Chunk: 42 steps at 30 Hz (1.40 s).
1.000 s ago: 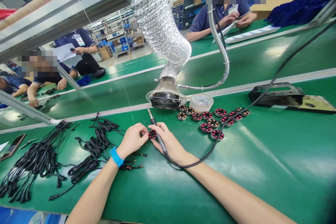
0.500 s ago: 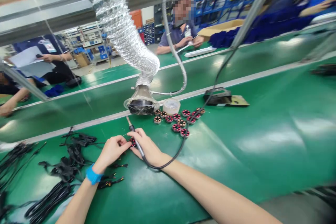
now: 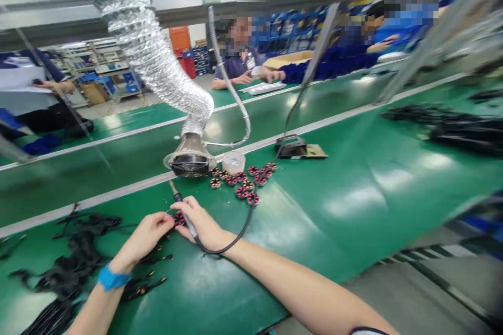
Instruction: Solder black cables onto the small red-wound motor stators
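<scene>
My right hand [image 3: 203, 225] is closed round a soldering iron [image 3: 187, 218], its tip pointing up and away to the left. Between the thumb and fingers of that hand also sits a small round motor stator [image 3: 179, 219] with red and black segments. Right beside it my left hand [image 3: 147, 235], with a blue band [image 3: 113, 277] on its wrist, pinches at the stator's left edge. A thin pale wire shows at those fingertips, though its ends are hidden. Black cables [image 3: 84, 251] lie left of my left hand, some with bare coloured wire ends.
Several more stators [image 3: 241, 192] lie right of my hands, near a roll of tape [image 3: 233, 162]. A fan-fronted extraction hood [image 3: 190, 159] hangs beyond them on a foil duct. Farther right are a black iron stand [image 3: 291, 147] and dark cable bundles [image 3: 466, 133]. Co-workers sit across the bench.
The view has swung to the right, so the bench things shift left and more of the right side shows. My hands stay together at the stator, with the iron still in the right.
</scene>
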Motion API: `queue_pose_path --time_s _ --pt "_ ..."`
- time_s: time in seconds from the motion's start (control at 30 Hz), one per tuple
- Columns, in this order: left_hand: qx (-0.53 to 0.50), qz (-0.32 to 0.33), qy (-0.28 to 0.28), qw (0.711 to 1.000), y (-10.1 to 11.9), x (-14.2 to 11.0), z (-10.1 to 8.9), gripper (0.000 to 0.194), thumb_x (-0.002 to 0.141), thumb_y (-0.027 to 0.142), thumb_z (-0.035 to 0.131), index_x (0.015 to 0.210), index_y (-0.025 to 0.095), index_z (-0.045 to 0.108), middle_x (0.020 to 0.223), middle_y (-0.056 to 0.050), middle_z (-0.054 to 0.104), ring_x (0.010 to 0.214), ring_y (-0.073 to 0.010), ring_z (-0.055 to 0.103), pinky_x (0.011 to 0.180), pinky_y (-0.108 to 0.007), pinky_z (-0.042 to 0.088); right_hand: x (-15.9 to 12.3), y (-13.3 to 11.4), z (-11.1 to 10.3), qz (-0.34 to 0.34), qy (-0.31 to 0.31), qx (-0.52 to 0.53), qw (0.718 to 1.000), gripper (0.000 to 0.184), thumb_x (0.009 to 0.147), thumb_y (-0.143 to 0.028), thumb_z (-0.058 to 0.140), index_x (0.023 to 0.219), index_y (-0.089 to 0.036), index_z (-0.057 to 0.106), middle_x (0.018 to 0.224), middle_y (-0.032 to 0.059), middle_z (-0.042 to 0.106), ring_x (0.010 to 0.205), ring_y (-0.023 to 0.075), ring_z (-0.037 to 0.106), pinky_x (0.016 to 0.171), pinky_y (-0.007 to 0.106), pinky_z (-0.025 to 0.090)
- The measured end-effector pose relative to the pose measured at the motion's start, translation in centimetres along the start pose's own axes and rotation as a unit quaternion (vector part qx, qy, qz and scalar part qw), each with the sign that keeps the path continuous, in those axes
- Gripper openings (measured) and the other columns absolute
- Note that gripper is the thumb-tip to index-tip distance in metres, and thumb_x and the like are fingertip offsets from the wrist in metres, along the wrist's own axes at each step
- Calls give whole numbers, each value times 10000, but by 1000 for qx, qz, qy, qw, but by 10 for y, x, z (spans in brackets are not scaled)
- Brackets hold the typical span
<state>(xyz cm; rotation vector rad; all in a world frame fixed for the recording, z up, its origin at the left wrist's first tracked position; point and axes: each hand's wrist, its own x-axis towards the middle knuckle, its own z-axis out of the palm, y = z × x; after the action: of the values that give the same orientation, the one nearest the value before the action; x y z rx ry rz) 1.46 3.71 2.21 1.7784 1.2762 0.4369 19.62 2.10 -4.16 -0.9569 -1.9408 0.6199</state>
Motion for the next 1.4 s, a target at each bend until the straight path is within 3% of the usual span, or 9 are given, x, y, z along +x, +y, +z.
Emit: queue_pose_path --time_s 0.07,0.17,0.37,0.53,0.7,0.83,1.07,1.27,1.4 --pt "-3 9 -24 1000 0 -2 -4 449 793 588 584 726 146 627 682 -11 580 641 -135 460 607 -240 369 0 0 1 -2 22 10 1000 568 797 -62 631 1309 -248 469 1139 52 459 969 153 574 900 307 497" --pt "-21 -7 -14 1000 -4 -2 -11 392 795 522 618 786 132 656 748 -35 628 687 -143 506 648 -248 405 0 2 4 -11 21 22 999 580 802 -55 615 1324 -246 453 1166 63 456 955 155 582 895 321 507" --pt "6 -24 83 996 -13 3 -9 427 823 552 575 752 135 637 664 -5 563 613 -122 459 588 -243 358 0 3 6 -14 24 17 999 546 824 -84 606 1322 -252 459 1146 67 470 903 158 592 864 340 527" --pt "-3 -13 107 994 -14 7 4 341 807 477 611 741 142 626 680 3 586 581 -105 448 566 -233 353 0 4 7 -12 23 23 999 527 840 -99 596 1323 -257 453 1154 73 471 907 165 601 871 344 532" --pt "36 -8 149 988 -16 9 6 281 819 419 611 748 147 619 712 -4 612 610 -109 483 564 -222 365 -1 6 8 -10 16 27 999 537 846 -103 593 1335 -262 441 1164 76 470 953 182 606 906 367 528" --pt "16 3 136 991 -21 12 7 270 816 412 624 823 145 656 781 -25 655 654 -119 524 611 -229 407 -1 6 9 -12 20 25 999 538 843 -102 598 1331 -268 442 1169 74 471 969 186 605 906 367 532" --pt "-65 30 110 991 -13 9 6 290 833 406 595 763 126 625 756 -34 620 683 -124 505 637 -230 408 -1 5 9 -11 19 17 1000 523 850 -105 598 1326 -256 443 1155 78 469 937 180 597 886 359 533" --pt "26 -29 102 994 -10 2 -3 383 810 507 616 746 130 637 598 32 497 525 -83 329 509 -228 249 -1 7 9 -14 20 20 999 537 849 -103 595 1334 -261 428 1162 77 471 939 180 613 892 361 538" --pt "23 -21 61 998 -14 4 1 340 815 458 601 734 130 635 614 27 517 547 -92 364 533 -233 278 -1 7 9 -13 18 28 999 530 849 -100 593 1328 -258 429 1170 81 466 962 186 623 914 376 537"
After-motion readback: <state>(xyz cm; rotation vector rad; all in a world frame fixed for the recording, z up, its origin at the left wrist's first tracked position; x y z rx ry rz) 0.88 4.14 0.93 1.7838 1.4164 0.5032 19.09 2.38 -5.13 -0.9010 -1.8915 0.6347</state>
